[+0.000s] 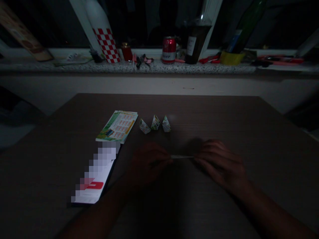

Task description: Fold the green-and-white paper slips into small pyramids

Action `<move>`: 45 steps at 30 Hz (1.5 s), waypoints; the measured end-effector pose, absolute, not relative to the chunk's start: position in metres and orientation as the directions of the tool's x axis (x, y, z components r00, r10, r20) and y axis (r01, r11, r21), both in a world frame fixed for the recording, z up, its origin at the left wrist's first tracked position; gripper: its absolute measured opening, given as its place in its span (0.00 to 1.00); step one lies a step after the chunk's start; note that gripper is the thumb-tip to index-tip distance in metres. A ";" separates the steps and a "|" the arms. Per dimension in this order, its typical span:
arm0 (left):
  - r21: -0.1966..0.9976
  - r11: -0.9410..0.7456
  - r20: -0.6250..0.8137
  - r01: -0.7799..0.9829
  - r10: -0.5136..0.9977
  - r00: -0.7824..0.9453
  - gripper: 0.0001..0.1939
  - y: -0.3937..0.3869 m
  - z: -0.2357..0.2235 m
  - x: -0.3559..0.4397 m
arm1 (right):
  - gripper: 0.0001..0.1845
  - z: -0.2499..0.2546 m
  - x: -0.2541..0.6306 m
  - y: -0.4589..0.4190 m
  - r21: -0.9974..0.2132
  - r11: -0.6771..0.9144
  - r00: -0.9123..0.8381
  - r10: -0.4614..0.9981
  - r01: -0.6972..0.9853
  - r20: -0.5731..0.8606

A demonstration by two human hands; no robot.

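Note:
A thin, pale piece of paper (182,157), seen almost edge-on, stretches between my two hands above the table. Its left end is pinched by my left hand (151,162), its right end by my right hand (221,162). Just beyond my hands stand three small folded paper pieces: a left one (144,126), a middle one (155,122) and a right one (166,124). They carry a printed green and white pattern. To their left lies a stack of printed leaflets (122,124) with green edges and red number blocks.
A phone (96,186) with a lit, partly blurred screen lies near my left forearm. Behind the table (224,116), a granite windowsill (149,68) holds a red-and-white checked bottle (108,44), a red can (169,49), a dark bottle (195,44) and a green bottle (249,26).

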State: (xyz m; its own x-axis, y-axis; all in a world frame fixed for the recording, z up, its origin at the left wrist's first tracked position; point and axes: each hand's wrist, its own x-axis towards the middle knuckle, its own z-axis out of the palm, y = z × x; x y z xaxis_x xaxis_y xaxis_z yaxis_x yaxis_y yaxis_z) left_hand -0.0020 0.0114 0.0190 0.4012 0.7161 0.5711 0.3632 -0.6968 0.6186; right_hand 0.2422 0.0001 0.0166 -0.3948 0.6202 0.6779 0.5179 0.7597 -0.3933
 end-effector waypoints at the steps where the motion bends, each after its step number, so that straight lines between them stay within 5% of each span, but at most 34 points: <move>1: 0.676 -0.660 0.541 0.328 0.747 0.387 0.00 0.012 0.019 -0.003 | 0.10 0.017 0.243 0.000 -0.401 0.764 -0.395 0.619 0.506 0.680; 9: 0.986 -0.122 0.091 0.116 0.965 0.245 0.03 0.013 0.017 -0.002 | 0.04 0.011 0.237 -0.004 -0.683 0.644 -0.268 0.765 0.346 0.586; 12: 0.996 0.084 -0.090 0.037 0.976 0.200 0.08 0.014 0.016 0.000 | 0.02 0.008 0.235 -0.007 -0.840 0.475 -0.249 0.874 0.263 0.417; 15: 0.977 0.206 -0.192 -0.058 0.962 0.193 0.10 0.016 0.014 0.003 | 0.10 0.006 0.239 -0.009 -0.932 0.344 -0.361 0.888 0.113 0.284; 18: 0.938 0.315 -0.271 -0.143 0.927 0.261 0.12 0.016 0.011 0.006 | 0.18 0.006 0.243 -0.010 -0.952 0.306 -0.437 0.854 -0.019 0.283; 22: 0.885 0.423 -0.339 -0.194 0.871 0.355 0.13 0.013 0.009 0.013 | 0.15 0.005 0.240 -0.011 -0.933 0.359 -0.529 0.788 -0.021 0.315; 32: 0.915 0.393 -0.330 -0.094 0.861 0.386 0.06 0.005 0.010 0.023 | 0.08 0.009 0.223 -0.010 -0.904 0.411 -0.657 0.650 -0.117 0.381; 45: 0.992 0.127 -0.107 -0.009 0.864 0.492 0.11 -0.003 0.009 0.017 | 0.04 0.008 0.224 -0.014 -0.872 0.476 -0.450 0.807 0.113 0.382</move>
